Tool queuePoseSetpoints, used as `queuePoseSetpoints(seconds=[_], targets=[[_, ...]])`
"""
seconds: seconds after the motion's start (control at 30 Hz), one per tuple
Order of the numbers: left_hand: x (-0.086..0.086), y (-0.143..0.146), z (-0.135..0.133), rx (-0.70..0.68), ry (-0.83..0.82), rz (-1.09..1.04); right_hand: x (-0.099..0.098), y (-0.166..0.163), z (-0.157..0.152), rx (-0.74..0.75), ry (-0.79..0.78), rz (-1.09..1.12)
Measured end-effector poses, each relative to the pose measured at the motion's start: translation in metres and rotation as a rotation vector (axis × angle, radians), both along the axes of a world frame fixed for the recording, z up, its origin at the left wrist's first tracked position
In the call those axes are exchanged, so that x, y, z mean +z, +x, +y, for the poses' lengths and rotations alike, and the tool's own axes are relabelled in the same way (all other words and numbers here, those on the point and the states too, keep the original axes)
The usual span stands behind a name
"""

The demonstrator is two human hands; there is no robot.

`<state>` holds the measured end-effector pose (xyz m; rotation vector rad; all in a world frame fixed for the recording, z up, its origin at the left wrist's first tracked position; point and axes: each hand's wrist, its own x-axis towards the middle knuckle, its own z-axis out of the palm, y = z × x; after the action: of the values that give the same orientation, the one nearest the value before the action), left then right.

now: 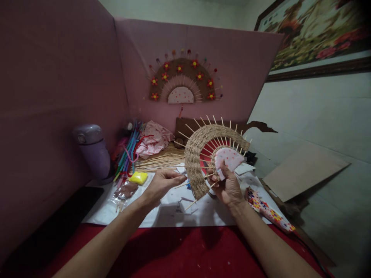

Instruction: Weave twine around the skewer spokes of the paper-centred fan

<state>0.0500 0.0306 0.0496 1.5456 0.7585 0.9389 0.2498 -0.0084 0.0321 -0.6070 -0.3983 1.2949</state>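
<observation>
A half-round woven fan [194, 154] of tan braided cord on thin wooden sticks is held up above the table, tilted. My right hand [228, 189] grips it by the pink dotted half-disc [228, 158] at its centre, thumb on the front face. The stick ends poke out beyond the outer edge of the weave. Left of the fan, my left hand [165, 185] has thumb and forefinger pinched together close to the lower-left stick ends; what lies between the fingertips is too small to make out.
A finished-looking fan with red flowers [179, 68] hangs on the pink board. Loose sticks [156, 164], crumpled pink cloth [155, 137], pipe cleaners [130, 146], a yellow packet [138, 177] and a purple bottle [94, 154] stand left. A flower-patterned hot glue gun-like object [269, 210] lies right.
</observation>
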Motion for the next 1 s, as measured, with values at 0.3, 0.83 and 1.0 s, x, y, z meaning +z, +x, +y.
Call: queuePoseSetpoints(seconds=[0.3,0.83,1.0], targets=[[-0.007,0.004,0.004,0.032,-0.015,-0.020,-0.002,0.000,0.000,0.003,-0.009,-0.009],[-0.020,0.006,0.001,-0.114,0.127,0.094,0.001,0.005,0.006,-0.118,0.016,-0.010],[-0.017,0.005,-0.007,-0.020,0.469,0.305,0.002,0.007,0.006,-0.143,-0.034,-0.020]])
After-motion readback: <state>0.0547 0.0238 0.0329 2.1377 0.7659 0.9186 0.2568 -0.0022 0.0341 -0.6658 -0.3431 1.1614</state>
